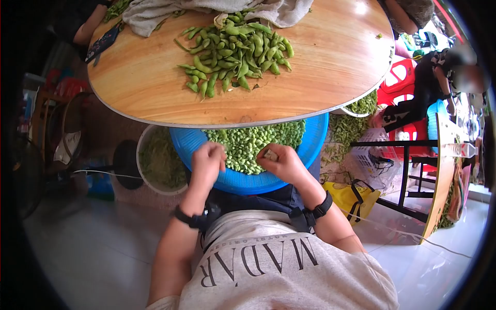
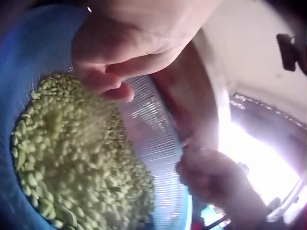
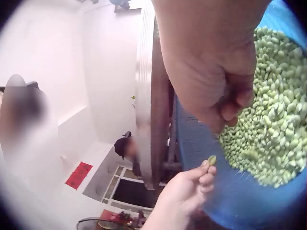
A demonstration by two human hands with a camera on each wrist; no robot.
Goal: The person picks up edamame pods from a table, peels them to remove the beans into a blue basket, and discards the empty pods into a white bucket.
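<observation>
Over a blue plastic basket [image 1: 182,147] of shelled green soybeans [image 1: 247,150], both hands work close together. My left hand [image 1: 207,159] has its fingers curled, and in the right wrist view it pinches a small edamame pod [image 3: 212,160] between thumb and forefinger. Opposite it, my right hand [image 1: 283,164] has curled fingers with a small pale thing [image 1: 270,154] showing between them; I cannot tell what it is. From the left wrist camera, my left hand [image 2: 129,52] hangs above the beans and my right hand [image 2: 211,175] is beyond the basket's rim.
A wooden table [image 1: 155,88] overhangs the basket's far side, bearing a heap of edamame pods [image 1: 235,54] and a grey cloth [image 1: 170,13]. A white-rimmed bucket [image 1: 142,155] stands left of the basket. A yellow bag [image 1: 341,199] and pods [image 1: 343,134] lie on the right. Other people sit around.
</observation>
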